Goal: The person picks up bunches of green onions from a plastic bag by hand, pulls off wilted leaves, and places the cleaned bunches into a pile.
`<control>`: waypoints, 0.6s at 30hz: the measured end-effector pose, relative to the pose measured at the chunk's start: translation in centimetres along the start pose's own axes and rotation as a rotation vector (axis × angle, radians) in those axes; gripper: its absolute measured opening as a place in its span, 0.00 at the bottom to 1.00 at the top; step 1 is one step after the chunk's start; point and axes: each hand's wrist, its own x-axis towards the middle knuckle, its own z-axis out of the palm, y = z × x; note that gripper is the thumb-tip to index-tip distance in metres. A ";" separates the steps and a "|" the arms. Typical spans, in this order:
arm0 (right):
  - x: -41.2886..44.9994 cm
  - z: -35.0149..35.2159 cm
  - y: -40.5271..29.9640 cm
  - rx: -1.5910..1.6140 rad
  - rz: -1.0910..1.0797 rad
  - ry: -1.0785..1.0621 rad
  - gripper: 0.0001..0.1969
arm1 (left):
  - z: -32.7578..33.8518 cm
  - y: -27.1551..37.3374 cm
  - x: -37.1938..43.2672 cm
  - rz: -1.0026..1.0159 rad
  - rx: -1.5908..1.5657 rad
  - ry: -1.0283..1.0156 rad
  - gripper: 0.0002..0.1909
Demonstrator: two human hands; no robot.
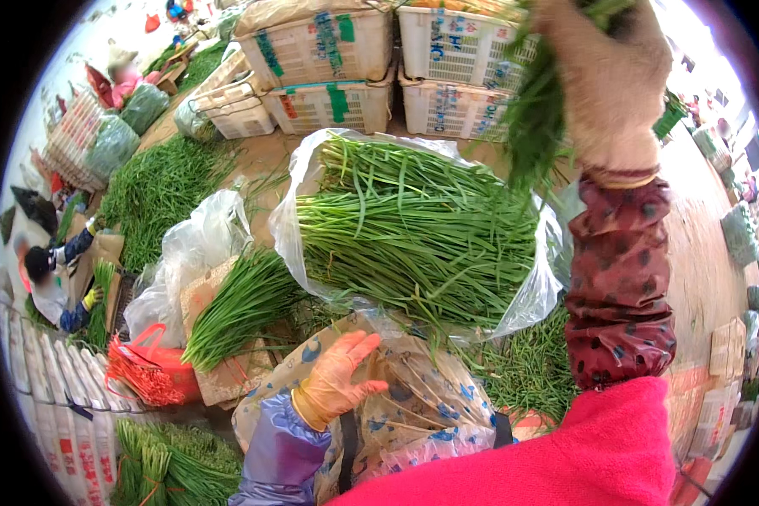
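My left hand (340, 382), in an orange rubber glove, hangs with fingers apart and empty above a patterned plastic apron (411, 392). My right hand (613, 82), in a pale glove, is raised at the upper right, its fingers partly cut off by the view. Blurred green leaves (534, 120) hang from it, so it grips a bunch of them. In front of me a clear plastic bag (547, 253) lies spread around a large heap of long green leafy stalks (411, 234). To its left, a loose bunch (246, 303) rests on a cardboard-like board (205, 284).
White plastic crates (329, 107) are stacked ahead. Left are a pile of greens (158, 190), crumpled plastic (193, 253) and red ties (148, 379) in a red bag. A co-worker (54, 284) in yellow gloves handles greens at the far left. Tied bunches (152, 462) lie lower left.
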 end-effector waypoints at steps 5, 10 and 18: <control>-8.1 3.4 -6.2 0.264 -0.852 -0.502 0.11 | 0.2 3.3 -0.5 -0.062 -1.305 -0.353 0.50; -22.0 3.5 -8.8 0.662 -0.851 -0.948 0.06 | 3.6 0.0 -1.2 0.109 -1.963 -0.497 0.49; -29.9 -0.3 -12.6 0.872 -0.757 -1.103 0.07 | 3.2 1.5 -0.3 -0.075 -1.549 -0.235 0.34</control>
